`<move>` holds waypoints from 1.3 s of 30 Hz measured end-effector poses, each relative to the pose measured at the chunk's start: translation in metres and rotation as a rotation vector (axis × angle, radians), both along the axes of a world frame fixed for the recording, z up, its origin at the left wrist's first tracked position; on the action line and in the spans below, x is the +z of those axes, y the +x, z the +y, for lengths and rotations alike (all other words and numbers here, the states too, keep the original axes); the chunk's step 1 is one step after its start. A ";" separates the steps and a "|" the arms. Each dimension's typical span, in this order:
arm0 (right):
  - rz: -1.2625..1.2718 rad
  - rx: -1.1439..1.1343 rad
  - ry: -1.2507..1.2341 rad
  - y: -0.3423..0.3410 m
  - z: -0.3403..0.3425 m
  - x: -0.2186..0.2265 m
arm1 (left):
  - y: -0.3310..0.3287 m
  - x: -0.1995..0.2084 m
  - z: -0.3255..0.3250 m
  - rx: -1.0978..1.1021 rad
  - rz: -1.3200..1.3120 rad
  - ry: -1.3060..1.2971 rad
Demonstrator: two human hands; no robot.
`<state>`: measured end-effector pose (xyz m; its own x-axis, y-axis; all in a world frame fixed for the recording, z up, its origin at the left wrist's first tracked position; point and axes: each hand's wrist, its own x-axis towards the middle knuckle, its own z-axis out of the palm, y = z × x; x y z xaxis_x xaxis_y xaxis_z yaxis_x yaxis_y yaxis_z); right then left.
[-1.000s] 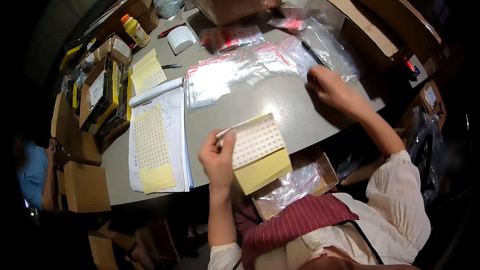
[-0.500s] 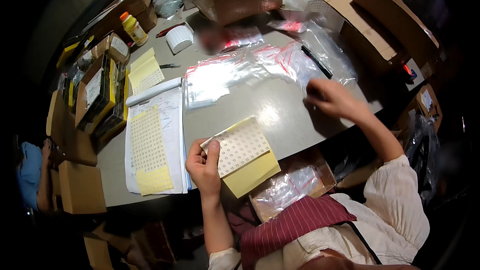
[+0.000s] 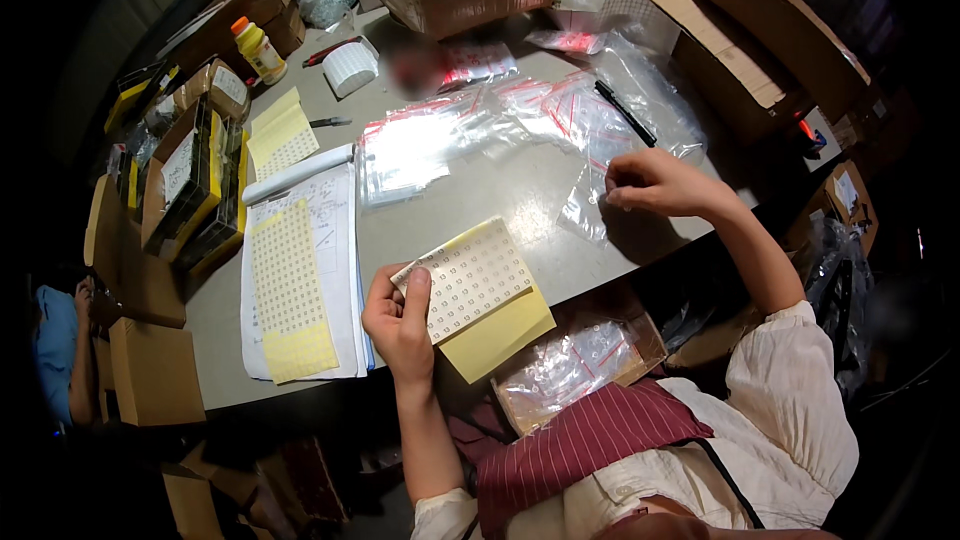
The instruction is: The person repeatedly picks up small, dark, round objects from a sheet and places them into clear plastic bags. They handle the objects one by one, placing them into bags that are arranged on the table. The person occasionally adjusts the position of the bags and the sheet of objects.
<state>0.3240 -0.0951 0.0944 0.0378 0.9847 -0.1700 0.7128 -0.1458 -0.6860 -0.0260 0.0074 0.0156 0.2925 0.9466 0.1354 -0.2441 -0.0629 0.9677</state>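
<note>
My left hand (image 3: 402, 328) grips a sheet of small labels (image 3: 470, 285) near the table's front edge, the thumb lying over its printed face. The sheet's lower part is plain yellow backing. Over the right side of the table, my right hand (image 3: 662, 183) is closed, fingertips at the edge of a small clear zip bag (image 3: 582, 210) lying on the tabletop. Beyond it spread several clear zip bags with red strips (image 3: 545, 110), a black marker (image 3: 626, 115) on top of them. A brighter stack of clear bags (image 3: 410, 155) lies left of these.
On the left lie a notepad (image 3: 345, 270) with another label sheet (image 3: 290, 285), a pen (image 3: 330, 122) and a yellow bottle (image 3: 260, 52). Cardboard boxes (image 3: 465, 0) stand at the back and right. An open box of bags (image 3: 570, 365) sits below the front edge.
My right hand has drawn a clear zip bag from the spread bags toward the front edge. My left hand still holds the label sheet. The view has shifted slightly.
</note>
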 end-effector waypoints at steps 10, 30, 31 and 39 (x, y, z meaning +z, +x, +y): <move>-0.525 0.034 -0.046 -0.005 0.009 -0.011 | -0.001 -0.003 0.000 0.032 -0.018 -0.012; -0.041 0.151 0.118 -0.018 -0.030 0.007 | 0.002 -0.001 0.000 0.011 -0.046 -0.022; 0.001 0.156 0.072 -0.018 -0.026 0.003 | 0.002 -0.002 0.001 -0.003 -0.041 -0.025; -0.281 0.352 0.019 -0.040 -0.024 -0.008 | 0.002 -0.003 0.000 -0.017 -0.011 -0.006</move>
